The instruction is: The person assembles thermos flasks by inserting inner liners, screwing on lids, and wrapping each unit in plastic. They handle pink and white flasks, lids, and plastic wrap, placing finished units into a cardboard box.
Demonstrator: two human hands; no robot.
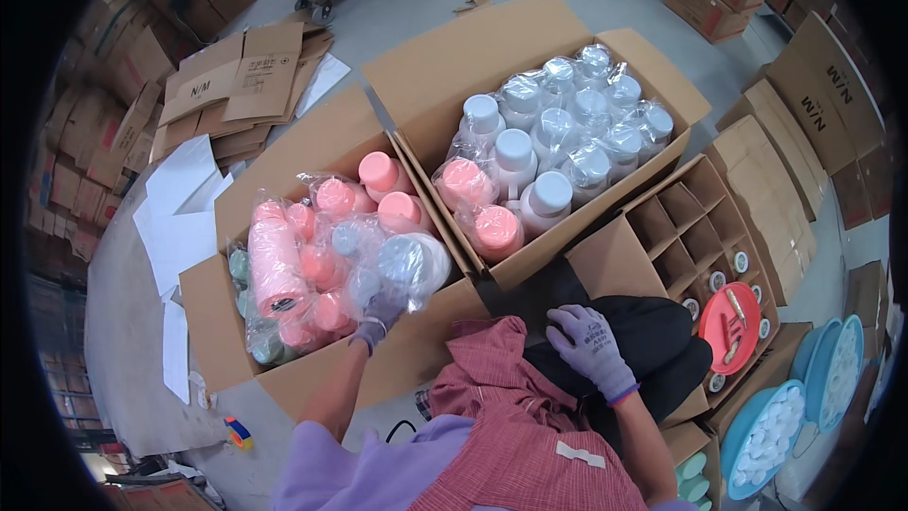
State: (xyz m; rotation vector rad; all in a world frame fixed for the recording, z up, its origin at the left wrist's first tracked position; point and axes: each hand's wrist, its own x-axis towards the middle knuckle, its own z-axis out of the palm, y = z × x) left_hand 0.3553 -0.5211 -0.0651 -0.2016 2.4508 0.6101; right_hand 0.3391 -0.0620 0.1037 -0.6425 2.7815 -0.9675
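Note:
My left hand [380, 314], in a lilac glove, grips a plastic-wrapped thermos bottle [414, 260] with a pale blue lid at the near edge of the left carton [331, 374]. Around it in that carton are pink-lidded bottles [324, 268], some in clear bags; one pink bottle [274, 255] lies on its side on top. Green bottles [270, 350] show at the carton's left side. My right hand [588, 348], gloved alike, rests on my dark-trousered knee with its fingers stretched out and holds nothing.
Touching the left carton is a second open carton [558, 260] of blue- and pink-lidded bottles. A divided carton [686, 218] stands to the right, with a red bowl [728, 326] on it. Blue basins [733, 445] stand beyond. Flattened cardboard [222, 85] and a tape dispenser [238, 432] lie at left.

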